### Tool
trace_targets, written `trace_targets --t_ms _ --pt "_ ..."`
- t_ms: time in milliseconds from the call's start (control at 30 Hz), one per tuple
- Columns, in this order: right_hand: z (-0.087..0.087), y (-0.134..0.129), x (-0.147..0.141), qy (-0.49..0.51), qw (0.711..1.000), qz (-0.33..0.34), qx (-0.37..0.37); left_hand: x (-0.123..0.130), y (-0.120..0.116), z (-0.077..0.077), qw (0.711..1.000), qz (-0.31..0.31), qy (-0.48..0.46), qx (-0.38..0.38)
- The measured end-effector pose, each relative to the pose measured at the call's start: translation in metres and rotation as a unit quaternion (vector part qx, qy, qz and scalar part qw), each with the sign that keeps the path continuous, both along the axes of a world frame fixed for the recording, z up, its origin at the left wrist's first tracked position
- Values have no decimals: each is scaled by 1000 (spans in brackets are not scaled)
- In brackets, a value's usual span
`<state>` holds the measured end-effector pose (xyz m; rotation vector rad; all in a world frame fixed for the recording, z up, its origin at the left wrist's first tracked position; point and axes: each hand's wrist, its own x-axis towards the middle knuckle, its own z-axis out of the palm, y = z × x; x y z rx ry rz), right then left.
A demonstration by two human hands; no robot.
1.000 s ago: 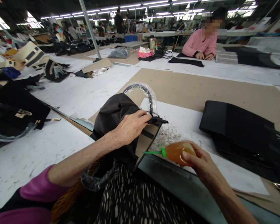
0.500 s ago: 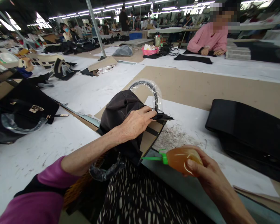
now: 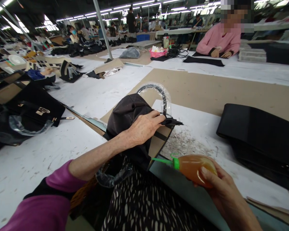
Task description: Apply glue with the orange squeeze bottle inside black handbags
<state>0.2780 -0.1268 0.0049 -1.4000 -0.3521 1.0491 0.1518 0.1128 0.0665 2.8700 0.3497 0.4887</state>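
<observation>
A black handbag, its lining turned out, rests at the table edge against my lap. One plastic-wrapped handle arches up behind it and another hangs below. My left hand lies over the bag, fingers closed on the dark fabric at its upper edge. In my right hand is a squeeze bottle of amber liquid, held sideways with its green nozzle pointing left. The nozzle tip meets the edge of the bag's tan panel in view; whether it touches I cannot tell.
A folded black piece lies on the right of the table. Black bags with gold hardware stand at the left. Across the table a person in pink works near a pink basket. A metal pole rises beyond.
The whole view has shifted slightly, so things appear further right. The bottle looks a little more tilted, nozzle still at the panel edge. My left hand keeps its hold on the bag.
</observation>
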Motion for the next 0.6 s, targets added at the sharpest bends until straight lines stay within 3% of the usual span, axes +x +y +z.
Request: trace_targets --t_ms 267,400,500,600 --pt "7 -2 -12 -25 999 22 -19 1 0 0 1000 6 -3 -11" --pt "16 -6 -15 -65 997 -8 -49 1 0 1 1000 4 -8 -12" --pt "19 -3 -8 -119 990 -46 -65 0 1 2 1000 5 -9 -11" --pt "13 6 7 -173 983 -38 -54 1 1 3 1000 0 -22 -8"
